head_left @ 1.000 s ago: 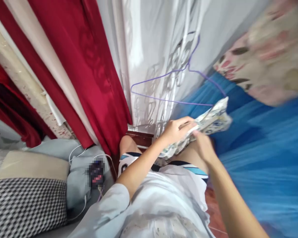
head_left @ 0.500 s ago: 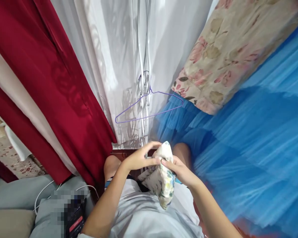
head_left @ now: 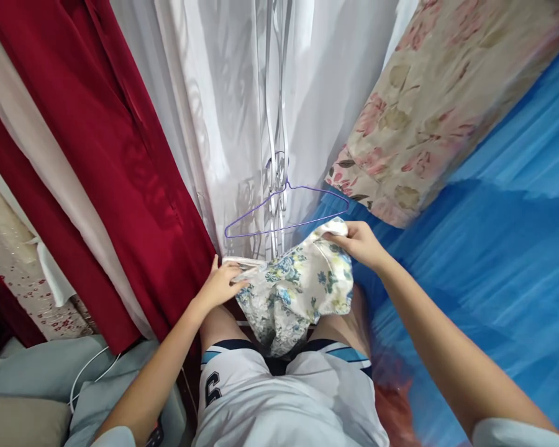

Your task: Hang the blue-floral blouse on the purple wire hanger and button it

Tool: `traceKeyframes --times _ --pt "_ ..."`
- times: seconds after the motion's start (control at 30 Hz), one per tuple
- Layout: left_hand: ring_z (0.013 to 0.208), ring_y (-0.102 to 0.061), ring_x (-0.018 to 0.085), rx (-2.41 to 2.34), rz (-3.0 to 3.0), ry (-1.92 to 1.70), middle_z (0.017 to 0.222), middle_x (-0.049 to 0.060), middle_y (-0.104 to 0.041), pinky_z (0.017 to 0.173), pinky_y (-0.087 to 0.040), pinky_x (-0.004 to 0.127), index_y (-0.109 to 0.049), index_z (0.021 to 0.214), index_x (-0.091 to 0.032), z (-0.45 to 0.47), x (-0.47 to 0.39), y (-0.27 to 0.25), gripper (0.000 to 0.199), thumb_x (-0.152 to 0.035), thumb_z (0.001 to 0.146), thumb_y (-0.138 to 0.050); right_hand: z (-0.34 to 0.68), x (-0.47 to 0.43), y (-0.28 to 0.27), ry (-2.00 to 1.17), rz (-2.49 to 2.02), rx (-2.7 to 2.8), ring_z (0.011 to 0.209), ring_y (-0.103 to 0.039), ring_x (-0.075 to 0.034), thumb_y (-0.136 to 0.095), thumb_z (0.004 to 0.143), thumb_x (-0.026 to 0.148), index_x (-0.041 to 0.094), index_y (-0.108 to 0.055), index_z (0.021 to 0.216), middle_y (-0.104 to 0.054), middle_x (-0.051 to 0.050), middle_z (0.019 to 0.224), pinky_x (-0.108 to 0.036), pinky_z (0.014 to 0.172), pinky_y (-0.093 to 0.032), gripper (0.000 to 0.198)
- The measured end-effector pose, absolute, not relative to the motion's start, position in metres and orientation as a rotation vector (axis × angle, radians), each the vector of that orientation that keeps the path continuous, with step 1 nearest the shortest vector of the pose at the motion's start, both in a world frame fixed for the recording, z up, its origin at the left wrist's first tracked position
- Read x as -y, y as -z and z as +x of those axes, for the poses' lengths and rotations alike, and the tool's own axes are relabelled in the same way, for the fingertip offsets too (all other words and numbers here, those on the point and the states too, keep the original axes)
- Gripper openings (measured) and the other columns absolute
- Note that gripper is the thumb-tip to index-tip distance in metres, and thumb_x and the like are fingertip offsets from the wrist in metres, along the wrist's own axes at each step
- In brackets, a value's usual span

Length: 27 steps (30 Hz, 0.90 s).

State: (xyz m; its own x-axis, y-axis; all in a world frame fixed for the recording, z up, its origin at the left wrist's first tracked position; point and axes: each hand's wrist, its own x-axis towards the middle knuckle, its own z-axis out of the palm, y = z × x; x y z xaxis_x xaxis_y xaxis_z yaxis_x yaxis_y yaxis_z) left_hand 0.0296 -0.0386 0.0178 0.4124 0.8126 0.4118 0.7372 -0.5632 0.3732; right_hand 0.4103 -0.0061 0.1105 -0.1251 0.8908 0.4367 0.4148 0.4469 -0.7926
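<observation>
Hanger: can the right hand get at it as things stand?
Probably yes: the right hand appears just below the right end of the hanger, with nothing visibly blocking it, though it holds the floral cloth. Depth is hard to judge.

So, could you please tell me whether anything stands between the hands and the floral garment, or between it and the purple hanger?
Nothing visible does: the left hand touches the floral garment at one end, the right hand grips its other end, and the purple hanger hangs just beyond its upper edge.
</observation>
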Motion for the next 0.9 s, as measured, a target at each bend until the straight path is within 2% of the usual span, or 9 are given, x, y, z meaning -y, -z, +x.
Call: traceKeyframes --times 0.13,0.3,0.37,0.5,0.6,0.67,0.77,0.83,0.9 --pt "0.125 -0.050 0.026 -1.547 2.513 -1.032 0.120 0.003 -0.070 0.116 0.003 0.067 -0.072 0.110 -0.032 -0.007 0.004 -0.048 0.025 -0.038 0.093 -0.054 0.386 -0.038 -0.112 -0.237 -1.112 2.027 0.068 -0.062 -0.022 -0.063 0.083 0.049 0.015 -0.070 0.073 -0.074 -0.008 0.080 -0.027 0.057 -0.041 0.036" --pt "0.136 -0.040 0.030 -1.571 2.592 -1.183 0.138 0.004 -0.060 0.114 0.003 0.070 -0.071 0.111 -0.029 -0.021 -0.028 -0.086 0.028 -0.029 0.094 -0.048 0.366 -0.055 -0.091 -0.124 -1.210 2.101 0.057 -0.057 -0.019 -0.055 0.087 0.052 0.017 -0.062 0.064 -0.065 -0.007 0.060 -0.028 0.055 -0.034 0.042" --pt "0.138 -0.038 0.031 -1.533 2.644 -1.260 0.139 0.005 -0.058 0.117 -0.001 0.067 -0.072 0.107 -0.026 -0.013 -0.030 -0.102 0.028 -0.026 0.094 -0.047 0.361 -0.051 -0.082 -0.161 -1.185 2.038 0.059 -0.058 -0.020 -0.056 0.087 0.051 0.017 -0.063 0.069 -0.065 -0.006 0.063 -0.027 0.056 -0.034 0.039" --pt "0.136 -0.041 0.027 -1.321 2.680 -1.428 0.138 0.008 -0.058 0.119 -0.024 0.050 -0.068 0.112 -0.020 0.022 -0.023 -0.132 0.029 -0.023 0.094 -0.045 0.351 -0.035 -0.071 -0.246 -1.149 1.974 0.063 -0.058 -0.020 -0.059 0.085 0.049 0.017 -0.065 0.074 -0.068 -0.006 0.069 -0.027 0.059 -0.037 0.034" --pt "0.120 -0.057 0.026 -1.273 2.641 -1.381 0.127 0.008 -0.064 0.103 -0.043 0.039 -0.066 0.114 -0.021 0.051 -0.016 -0.146 0.029 -0.023 0.093 -0.047 0.348 -0.024 -0.070 -0.273 -1.116 1.982 0.062 -0.055 -0.019 -0.057 0.086 0.049 0.017 -0.064 0.073 -0.066 -0.004 0.067 -0.027 0.060 -0.038 0.035" --pt "0.105 -0.063 0.027 -1.349 2.631 -1.284 0.116 0.007 -0.068 0.091 -0.047 0.036 -0.065 0.118 -0.024 0.066 -0.013 -0.151 0.031 -0.020 0.091 -0.049 0.351 -0.018 -0.070 -0.303 -1.067 1.965 0.064 -0.056 -0.019 -0.056 0.087 0.046 0.016 -0.066 0.076 -0.067 -0.005 0.069 -0.027 0.061 -0.040 0.033" --pt "0.098 -0.064 0.027 -1.392 2.646 -1.241 0.110 0.005 -0.069 0.082 -0.047 0.034 -0.063 0.117 -0.025 0.077 -0.012 -0.151 0.039 -0.010 0.085 -0.047 0.368 -0.009 -0.070 -0.257 -1.027 1.856 0.064 -0.056 -0.018 -0.053 0.087 0.038 0.015 -0.071 0.104 -0.072 -0.007 0.089 -0.029 0.063 -0.043 0.033" --pt "0.095 -0.063 0.026 -1.363 2.637 -1.279 0.107 0.004 -0.068 0.079 -0.046 0.033 -0.065 0.108 -0.024 0.079 -0.013 -0.150 0.038 -0.006 0.081 -0.044 0.384 -0.004 -0.072 -0.149 -1.086 1.703 0.056 -0.051 -0.015 -0.052 0.087 0.037 0.016 -0.059 0.132 -0.071 -0.008 0.095 -0.030 0.060 -0.043 0.050" --pt "0.088 -0.061 0.023 -1.324 2.613 -1.303 0.097 0.004 -0.067 0.077 -0.045 0.032 -0.064 0.098 -0.022 0.081 -0.016 -0.149 0.035 -0.004 0.078 -0.042 0.401 -0.004 -0.077 -0.055 -1.168 1.579 0.049 -0.046 -0.014 -0.052 0.088 0.039 0.015 -0.041 0.149 -0.070 -0.005 0.084 -0.031 0.057 -0.044 0.067"
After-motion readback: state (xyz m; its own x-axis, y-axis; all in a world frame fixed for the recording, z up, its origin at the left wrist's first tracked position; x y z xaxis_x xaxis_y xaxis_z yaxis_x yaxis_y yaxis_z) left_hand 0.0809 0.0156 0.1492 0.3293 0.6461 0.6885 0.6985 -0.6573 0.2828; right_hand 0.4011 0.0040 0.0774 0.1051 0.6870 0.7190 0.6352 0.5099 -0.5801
